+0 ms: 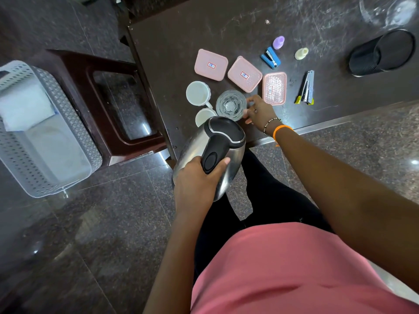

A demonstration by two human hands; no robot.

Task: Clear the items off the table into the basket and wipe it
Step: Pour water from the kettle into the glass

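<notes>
The dark desk point(181, 37) carries most of the clutter, and to its left a white perforated basket point(68, 114) sits beside a brown stool point(74, 64), with white cloth or paper lying inside it. The left grip point(199, 175) is wrapped round the black handle of a steel kettle point(223, 137), held tilted at the desk's near edge. A black mesh bin point(383, 52) lies on its side at the far right. Three pink lidded boxes point(211, 64) sit in a row mid-desk. The right grip point(260, 111) curls its fingers against the side of a clear glass point(231, 105), which stands just beside two white cups point(198, 92). Farther right lie a blue stapler point(271, 57) and a silver stapler point(308, 87).
</notes>
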